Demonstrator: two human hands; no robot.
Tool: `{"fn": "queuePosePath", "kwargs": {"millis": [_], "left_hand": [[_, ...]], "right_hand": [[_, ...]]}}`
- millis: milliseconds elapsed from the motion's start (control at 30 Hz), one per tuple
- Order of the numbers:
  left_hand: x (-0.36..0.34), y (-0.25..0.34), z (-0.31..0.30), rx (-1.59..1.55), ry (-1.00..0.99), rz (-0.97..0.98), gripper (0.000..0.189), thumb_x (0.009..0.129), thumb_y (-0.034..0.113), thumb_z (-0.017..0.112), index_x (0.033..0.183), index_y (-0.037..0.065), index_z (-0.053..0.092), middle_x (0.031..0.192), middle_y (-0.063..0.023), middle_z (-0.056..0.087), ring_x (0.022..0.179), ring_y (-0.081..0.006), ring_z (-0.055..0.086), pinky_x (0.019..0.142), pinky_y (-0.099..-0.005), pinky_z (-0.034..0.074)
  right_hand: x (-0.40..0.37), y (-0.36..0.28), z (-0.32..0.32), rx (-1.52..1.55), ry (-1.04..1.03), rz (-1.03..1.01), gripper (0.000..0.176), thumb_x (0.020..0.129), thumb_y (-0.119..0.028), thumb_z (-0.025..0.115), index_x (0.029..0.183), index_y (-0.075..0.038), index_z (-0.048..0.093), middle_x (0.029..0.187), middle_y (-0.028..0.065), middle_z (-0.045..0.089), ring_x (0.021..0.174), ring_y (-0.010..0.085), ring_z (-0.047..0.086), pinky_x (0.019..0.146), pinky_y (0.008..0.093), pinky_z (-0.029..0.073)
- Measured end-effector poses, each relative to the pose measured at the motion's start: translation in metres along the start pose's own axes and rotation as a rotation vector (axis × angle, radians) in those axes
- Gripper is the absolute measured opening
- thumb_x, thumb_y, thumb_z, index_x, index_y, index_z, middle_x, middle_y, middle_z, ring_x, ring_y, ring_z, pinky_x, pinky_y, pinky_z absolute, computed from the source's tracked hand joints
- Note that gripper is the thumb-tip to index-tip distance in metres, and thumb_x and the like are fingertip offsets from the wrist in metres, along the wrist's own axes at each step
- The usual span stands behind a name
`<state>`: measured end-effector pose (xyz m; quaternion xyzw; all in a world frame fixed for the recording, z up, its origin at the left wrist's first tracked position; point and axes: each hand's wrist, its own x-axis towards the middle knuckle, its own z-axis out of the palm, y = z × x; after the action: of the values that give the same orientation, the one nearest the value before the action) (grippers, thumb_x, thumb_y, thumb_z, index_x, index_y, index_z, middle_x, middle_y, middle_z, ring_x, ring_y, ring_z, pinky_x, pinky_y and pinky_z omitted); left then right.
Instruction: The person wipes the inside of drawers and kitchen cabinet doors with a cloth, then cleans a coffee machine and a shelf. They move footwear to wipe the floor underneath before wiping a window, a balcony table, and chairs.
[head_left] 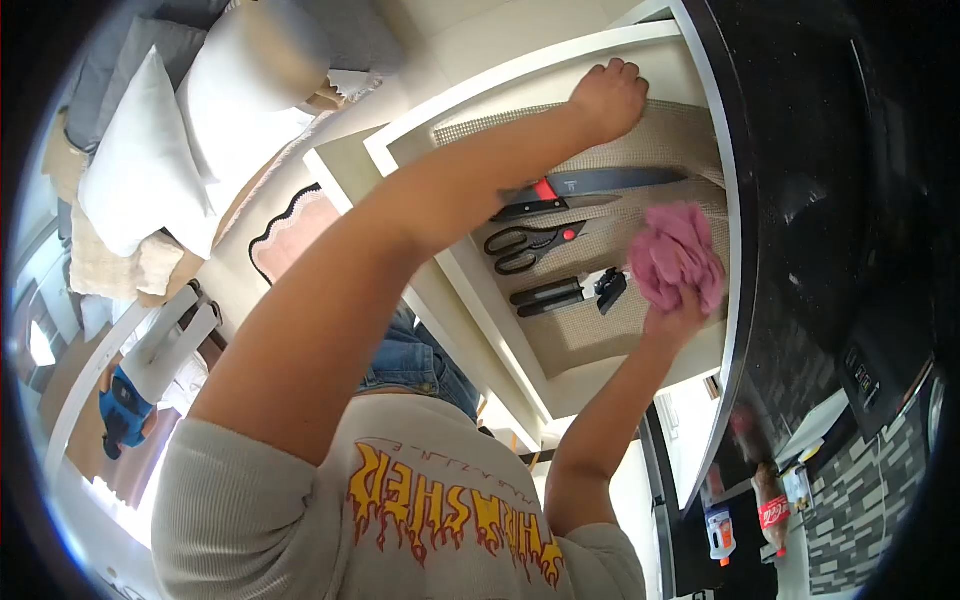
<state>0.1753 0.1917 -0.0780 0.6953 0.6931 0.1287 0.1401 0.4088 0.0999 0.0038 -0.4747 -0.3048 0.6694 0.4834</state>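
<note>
- The pink cloth (675, 255) is clamped in the right hand (680, 318), over the drawer mat (600, 335).
- The left hand (608, 100) is curled at the mat's far edge; whether anything is gripped cannot be told.
- Wiping is judged unfinished: the knives (600, 182) are left inside.

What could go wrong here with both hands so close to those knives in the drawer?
The right hand bunches the pink cloth beside the knives and scissors; a swipe could meet a blade or snag a tool.
The left hand reaches to the drawer's far edge, forearm above the knife handles; pulling back low might catch them.
</note>
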Motion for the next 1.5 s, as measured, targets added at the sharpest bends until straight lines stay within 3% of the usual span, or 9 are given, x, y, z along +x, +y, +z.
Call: {"fn": "queuePosePath", "kwargs": {"millis": [233, 400, 767, 933, 1067, 1133, 1300, 1367, 1500], "left_hand": [[0.023, 0.014, -0.003, 0.052, -0.206, 0.024, 0.027, 0.082, 0.018, 0.047, 0.101, 0.000, 0.057, 0.104, -0.0177, 0.056, 0.101, -0.0297, 0.054, 0.083, -0.0430, 0.045], [0.026, 0.002, -0.014, 0.181, -0.015, -0.073, 0.021, 0.082, 0.015, 0.045, 0.094, 0.000, 0.051, 0.097, -0.0160, 0.059, 0.073, -0.0304, 0.066, 0.058, -0.0388, 0.054], [0.008, -0.001, -0.044, 0.550, -0.335, 0.206, 0.024, 0.080, 0.008, 0.049, 0.101, -0.001, 0.058, 0.110, -0.0195, 0.051, 0.086, -0.0274, 0.063, 0.072, -0.0370, 0.055], [-0.034, -0.017, -0.064, 0.355, -0.165, 0.266, 0.024, 0.079, 0.003, 0.052, 0.102, 0.006, 0.059, 0.108, -0.0143, 0.055, 0.084, -0.0291, 0.061, 0.076, -0.0367, 0.052], [-0.085, -0.042, -0.115, -0.136, -0.362, 0.037, 0.027, 0.079, 0.002, 0.053, 0.105, 0.006, 0.058, 0.100, -0.0146, 0.061, 0.087, -0.0275, 0.061, 0.076, -0.0347, 0.049], [-0.106, -0.060, -0.148, -0.266, -0.277, -0.102, 0.024, 0.082, 0.010, 0.054, 0.106, 0.009, 0.059, 0.096, -0.0168, 0.062, 0.087, -0.0309, 0.060, 0.076, -0.0366, 0.048], [-0.157, -0.120, -0.159, 0.154, -0.197, -0.078, 0.031, 0.083, 0.024, 0.059, 0.109, 0.007, 0.058, 0.095, -0.0193, 0.062, 0.091, -0.0319, 0.060, 0.079, -0.0383, 0.047], [-0.158, -0.120, -0.160, 0.141, -0.640, -0.240, 0.036, 0.083, 0.036, 0.056, 0.106, 0.009, 0.058, 0.096, -0.0192, 0.062, 0.093, -0.0344, 0.059, 0.081, -0.0427, 0.046], [-0.143, -0.109, -0.161, 0.341, -0.625, -0.220, 0.036, 0.084, 0.039, 0.053, 0.104, 0.009, 0.058, 0.096, -0.0181, 0.062, 0.093, -0.0358, 0.058, 0.080, -0.0450, 0.045]], "right_hand": [[-0.049, -0.034, -0.078, -0.168, 0.326, -0.104, 0.046, 0.067, 0.003, 0.055, 0.113, 0.001, 0.051, 0.110, 0.0120, 0.054, 0.102, 0.0248, 0.053, 0.092, 0.0353, 0.041], [-0.087, -0.041, -0.120, -0.363, 0.395, -0.087, 0.039, 0.068, 0.006, 0.056, 0.107, 0.001, 0.055, 0.104, 0.0088, 0.056, 0.095, 0.0205, 0.055, 0.087, 0.0314, 0.043], [-0.152, -0.050, -0.174, -0.398, 0.719, -0.001, 0.037, 0.070, 0.002, 0.055, 0.107, 0.003, 0.055, 0.104, 0.0112, 0.057, 0.096, 0.0234, 0.056, 0.088, 0.0323, 0.044], [-0.203, -0.057, -0.211, -0.133, 0.877, 0.016, 0.041, 0.071, -0.009, 0.052, 0.110, 0.001, 0.052, 0.107, 0.0125, 0.056, 0.102, 0.0270, 0.054, 0.092, 0.0355, 0.042], [-0.254, -0.050, -0.227, -0.278, 0.922, 0.248, 0.034, 0.072, -0.013, 0.047, 0.104, -0.001, 0.053, 0.100, 0.0121, 0.058, 0.093, 0.0244, 0.058, 0.082, 0.0346, 0.049], [-0.274, -0.044, -0.229, -0.353, 0.490, 0.574, 0.019, 0.071, -0.004, 0.039, 0.084, -0.004, 0.054, 0.071, 0.0045, 0.057, 0.063, 0.0117, 0.056, 0.053, 0.0216, 0.048], [-0.314, 0.027, -0.208, -0.155, 0.493, 0.645, 0.011, 0.079, -0.006, 0.055, 0.089, -0.004, 0.055, 0.078, 0.0022, 0.055, 0.064, 0.0078, 0.053, 0.057, 0.0193, 0.046], [-0.294, 0.040, -0.187, -0.108, 0.470, 0.601, 0.009, 0.081, -0.011, 0.060, 0.087, -0.006, 0.055, 0.075, 0.0005, 0.054, 0.063, 0.0070, 0.052, 0.055, 0.0193, 0.045], [-0.272, 0.033, -0.174, -0.260, 0.341, 0.598, 0.013, 0.080, -0.014, 0.066, 0.082, -0.007, 0.056, 0.070, -0.0028, 0.052, 0.061, 0.0064, 0.050, 0.053, 0.0212, 0.042]]}}
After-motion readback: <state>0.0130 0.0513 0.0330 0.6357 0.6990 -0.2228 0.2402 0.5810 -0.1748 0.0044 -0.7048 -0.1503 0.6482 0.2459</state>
